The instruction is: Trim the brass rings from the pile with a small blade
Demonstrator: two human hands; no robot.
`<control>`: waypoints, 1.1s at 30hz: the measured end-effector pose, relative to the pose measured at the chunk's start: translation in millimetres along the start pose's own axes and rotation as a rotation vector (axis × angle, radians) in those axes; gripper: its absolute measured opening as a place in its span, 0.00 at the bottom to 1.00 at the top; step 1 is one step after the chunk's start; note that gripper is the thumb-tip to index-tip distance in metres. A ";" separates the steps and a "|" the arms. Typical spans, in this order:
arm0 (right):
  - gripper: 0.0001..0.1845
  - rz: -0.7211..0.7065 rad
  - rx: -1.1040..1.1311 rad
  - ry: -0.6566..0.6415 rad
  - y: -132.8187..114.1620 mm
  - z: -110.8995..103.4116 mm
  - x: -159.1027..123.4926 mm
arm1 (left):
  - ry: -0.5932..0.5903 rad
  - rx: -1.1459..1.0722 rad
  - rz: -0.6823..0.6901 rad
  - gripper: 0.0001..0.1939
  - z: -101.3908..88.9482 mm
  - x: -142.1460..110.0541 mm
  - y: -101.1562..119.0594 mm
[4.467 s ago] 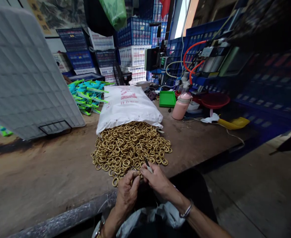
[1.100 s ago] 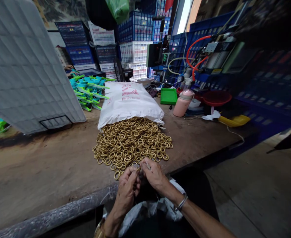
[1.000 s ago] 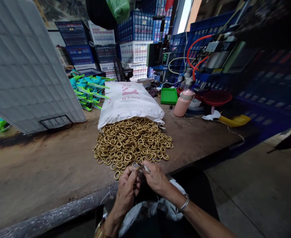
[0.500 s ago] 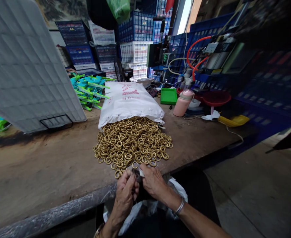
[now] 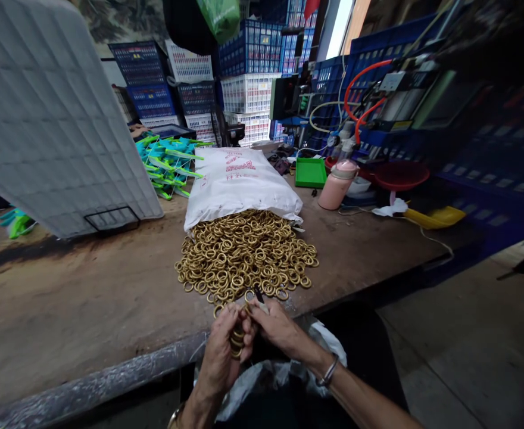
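My left hand (image 5: pixel 221 342) is closed around several brass-coloured rings (image 5: pixel 236 344), seen between its curled fingers at the table's front edge. Close against it, my right hand (image 5: pixel 280 329) grips a small tool with a dark tip and a pale handle (image 5: pixel 259 294); its exact kind cannot be made out. One ring stands at the fingertips where the two hands meet. Just beyond them spreads a large heap of the same rings (image 5: pixel 244 256), spilling from the mouth of a white woven sack (image 5: pixel 244 190) with red print.
A grey ribbed panel (image 5: pixel 65 119) stands at left, beside a bundle of green and blue pieces (image 5: pixel 168 161). Right of the sack are a green tray (image 5: pixel 310 173), a pink bottle (image 5: pixel 336 187) and a yellow scoop (image 5: pixel 436 218). A whitish bag (image 5: pixel 262 378) lies below my hands.
My left hand has turned so that the rings in it show. The tool's dark tip now points up from my right hand. The view has shifted slightly left.
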State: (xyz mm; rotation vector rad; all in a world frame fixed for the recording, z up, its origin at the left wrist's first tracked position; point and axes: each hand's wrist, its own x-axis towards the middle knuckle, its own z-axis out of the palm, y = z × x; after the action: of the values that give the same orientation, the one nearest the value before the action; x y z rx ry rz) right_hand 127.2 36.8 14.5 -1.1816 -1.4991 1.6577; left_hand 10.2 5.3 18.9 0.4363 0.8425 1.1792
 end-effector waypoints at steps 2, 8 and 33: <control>0.13 -0.059 -0.077 0.100 1.6 -1.1 0.8 | 0.067 0.019 -0.010 0.15 -2.6 1.0 -2.3; 0.11 -0.212 -0.355 0.219 -4.9 -7.6 1.7 | 0.153 0.074 0.025 0.16 -6.0 2.0 -5.3; 0.07 -0.205 -0.382 0.087 -7.7 -5.7 -4.8 | 0.169 -0.184 -0.222 0.10 -3.5 6.6 0.3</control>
State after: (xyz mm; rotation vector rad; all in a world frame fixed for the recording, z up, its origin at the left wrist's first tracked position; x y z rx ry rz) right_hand 133.3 36.5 23.3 -1.2258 -1.8665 1.2031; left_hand 8.2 11.2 14.6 0.0895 0.8940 1.0848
